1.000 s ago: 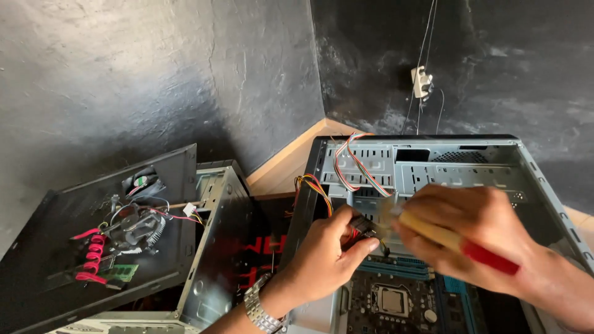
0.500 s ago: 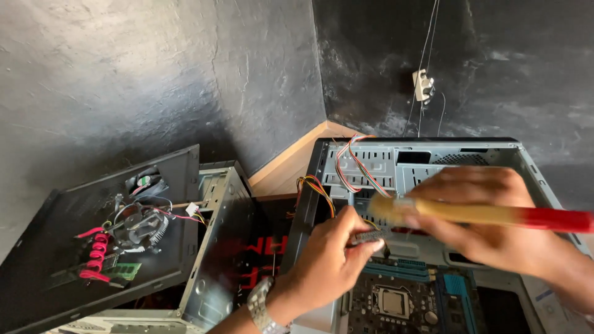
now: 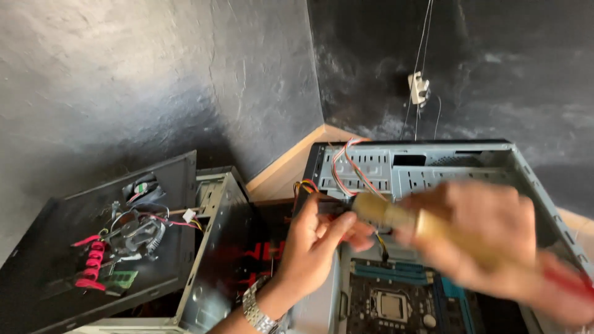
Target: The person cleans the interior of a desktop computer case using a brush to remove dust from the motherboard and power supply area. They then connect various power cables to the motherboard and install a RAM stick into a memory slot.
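Over the open computer case (image 3: 532,179), both hands closed: right hand (image 3: 489,235) gripping blurred yellow-red brush (image 3: 408,221), left hand (image 3: 318,247) pinching cables (image 3: 380,238).

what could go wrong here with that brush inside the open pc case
1. The right hand is motion-blurred with the brush, so a fast sweep might snag the loose red wires.
2. The motherboard lies exposed right beneath; a slip could knock its socket.
3. The left hand reaches over the case edge, which may scrape it.

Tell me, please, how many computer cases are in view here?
2. One open computer case lies under both hands, its motherboard showing. A second, stripped case lies to the left, beside a black side panel strewn with parts. Others may lie out of frame.
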